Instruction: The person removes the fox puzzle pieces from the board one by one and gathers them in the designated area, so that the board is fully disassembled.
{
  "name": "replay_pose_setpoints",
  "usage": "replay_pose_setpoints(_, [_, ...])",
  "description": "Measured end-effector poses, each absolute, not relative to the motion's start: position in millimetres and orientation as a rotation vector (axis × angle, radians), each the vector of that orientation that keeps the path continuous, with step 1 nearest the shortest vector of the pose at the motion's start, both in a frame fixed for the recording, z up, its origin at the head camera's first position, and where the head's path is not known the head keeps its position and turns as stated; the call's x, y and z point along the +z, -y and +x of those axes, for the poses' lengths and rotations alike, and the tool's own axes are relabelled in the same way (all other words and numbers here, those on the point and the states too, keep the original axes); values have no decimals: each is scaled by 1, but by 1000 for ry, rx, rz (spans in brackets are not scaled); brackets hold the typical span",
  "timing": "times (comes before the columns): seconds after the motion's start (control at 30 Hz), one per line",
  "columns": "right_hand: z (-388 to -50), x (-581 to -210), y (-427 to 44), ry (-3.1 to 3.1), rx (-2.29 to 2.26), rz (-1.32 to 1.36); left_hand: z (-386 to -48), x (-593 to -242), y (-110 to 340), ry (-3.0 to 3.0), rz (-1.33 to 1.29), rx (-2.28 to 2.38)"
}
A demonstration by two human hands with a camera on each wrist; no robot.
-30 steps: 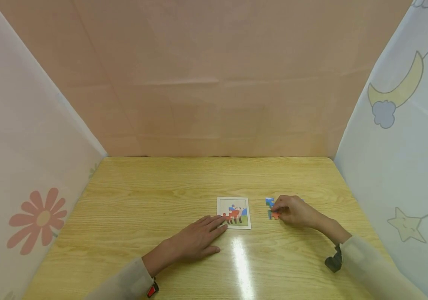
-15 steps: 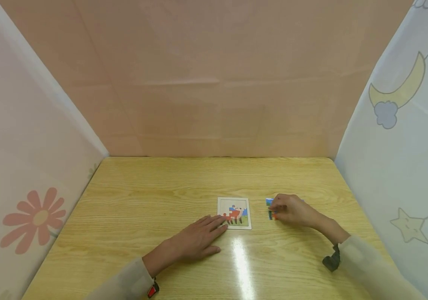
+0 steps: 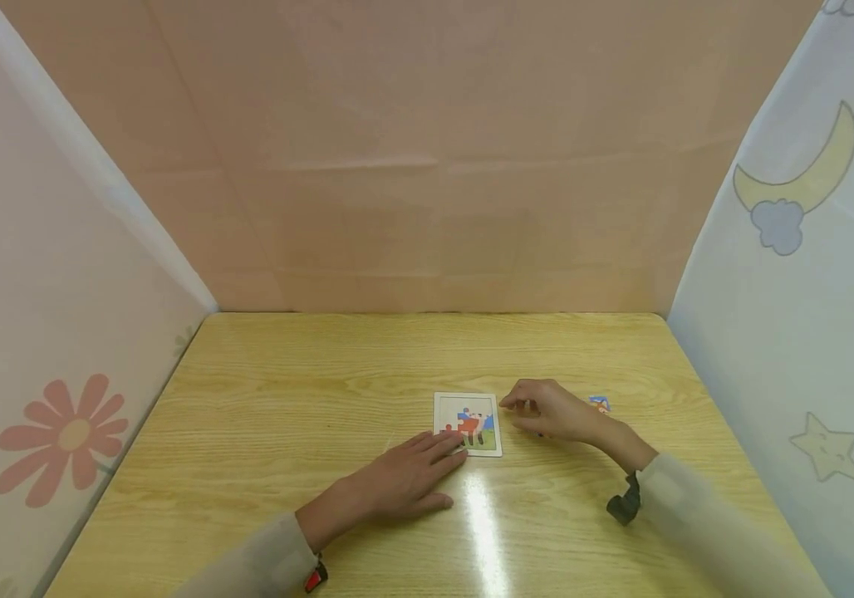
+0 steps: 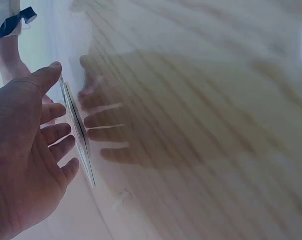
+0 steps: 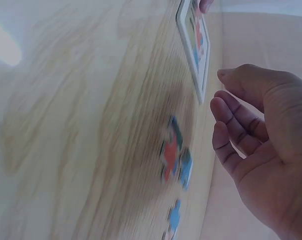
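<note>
A square picture puzzle board [image 3: 445,407] with a pale rim lies on the table; its fitted pieces show a red-and-white animal on green grass. My left hand [image 3: 412,477] rests flat, its straight fingertips over the board's lower left corner. Just right of the board hovers my right hand [image 3: 554,411], fingers loosely bent, thumb apart from the index finger. Nothing shows between them. In the right wrist view, a red-and-green puzzle piece [image 5: 169,159], a blue piece [image 5: 185,169] and another partly blue piece [image 5: 173,217] lie below this hand [image 5: 275,140].
The wooden table [image 3: 307,374] is bounded by a tan back sheet [image 3: 427,208] and by white printed sheets at left [image 3: 76,291] and right [image 3: 793,332]. A blue-and-orange piece [image 3: 600,404] lies beyond the right wrist.
My right hand has moved left from over the loose pieces to beside the board, uncovering the blue-and-orange piece. My left hand has slid slightly right along the board.
</note>
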State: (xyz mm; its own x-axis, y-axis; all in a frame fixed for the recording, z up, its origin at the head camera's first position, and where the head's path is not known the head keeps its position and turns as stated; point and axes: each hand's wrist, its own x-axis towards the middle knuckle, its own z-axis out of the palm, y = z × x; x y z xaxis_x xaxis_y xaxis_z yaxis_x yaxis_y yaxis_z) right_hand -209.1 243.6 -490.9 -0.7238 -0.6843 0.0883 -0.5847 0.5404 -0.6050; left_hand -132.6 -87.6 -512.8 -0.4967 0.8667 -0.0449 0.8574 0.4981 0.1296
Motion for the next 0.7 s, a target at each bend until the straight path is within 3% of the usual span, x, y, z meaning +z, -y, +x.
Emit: replay_pose_setpoints(0.7, [-227, -503, -194, -2504, -972, -1112, -130, -515, 74, -2617, 1519, 60])
